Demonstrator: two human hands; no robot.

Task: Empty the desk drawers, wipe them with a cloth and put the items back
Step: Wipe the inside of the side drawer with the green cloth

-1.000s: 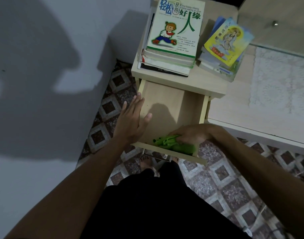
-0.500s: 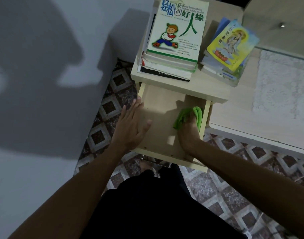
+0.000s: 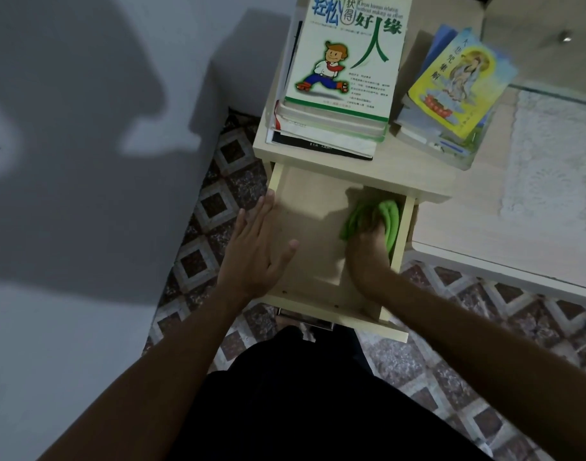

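A pale wooden drawer (image 3: 311, 207) stands pulled out from under the desk top, with nothing in it but a cloth. My right hand (image 3: 368, 247) presses a green cloth (image 3: 389, 216) against the drawer floor by the right wall, near the back. Flat on the drawer's left edge rests my left hand (image 3: 255, 251), its fingers spread and empty. On the desk top above lie two stacks of books: a big stack with a white and green cover (image 3: 348, 61) and a smaller stack with a yellow cover (image 3: 457, 91).
A white lace mat (image 3: 557, 161) lies under glass on the desk at the right. A grey wall (image 3: 85, 194) runs close along the left. Patterned floor tiles (image 3: 211, 207) show around the drawer. My dark-clothed legs (image 3: 301, 394) stand right before the drawer front.
My right hand has slid the green cloth from the drawer's front edge to the back right corner area. My left hand has stayed on the left edge.
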